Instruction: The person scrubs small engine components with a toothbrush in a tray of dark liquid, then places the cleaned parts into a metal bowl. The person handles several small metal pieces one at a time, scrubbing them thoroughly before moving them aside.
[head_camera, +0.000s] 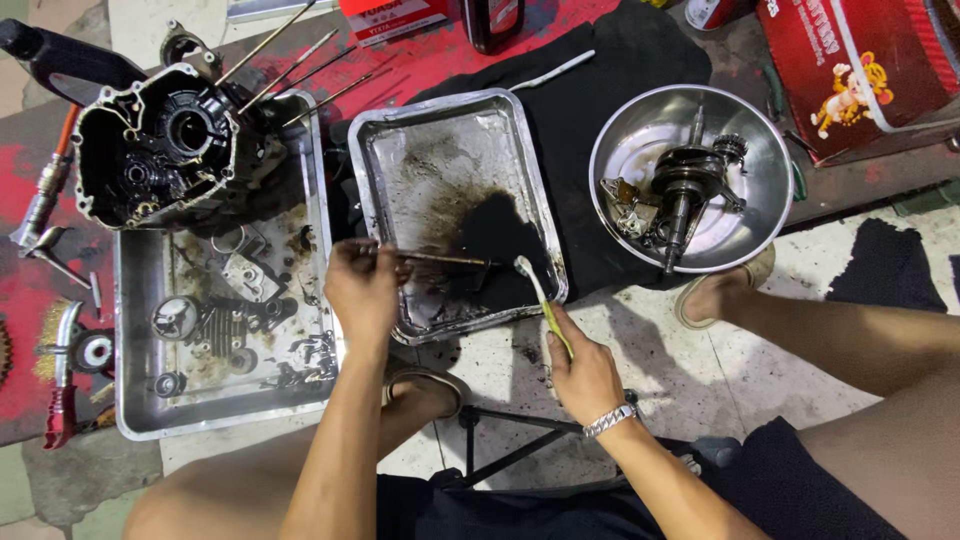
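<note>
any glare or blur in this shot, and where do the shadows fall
Head view: glare whitens the round steel bowl and the rim of the middle tray; soft shadows fall on the floor beneath the left hand and right hand; focus is sharp centrally, with the edges bowed slightly by the wide lens.

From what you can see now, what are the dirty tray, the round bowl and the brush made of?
Tray: thin sheet metal, probably aluminium; dull, dented, silver. Round bowl: likely stainless steel; it shines like a mirror. Brush in the right hand: seems plastic; yellow-green handle, white head. Left hand holds a dark rod, apparently steel.
</note>
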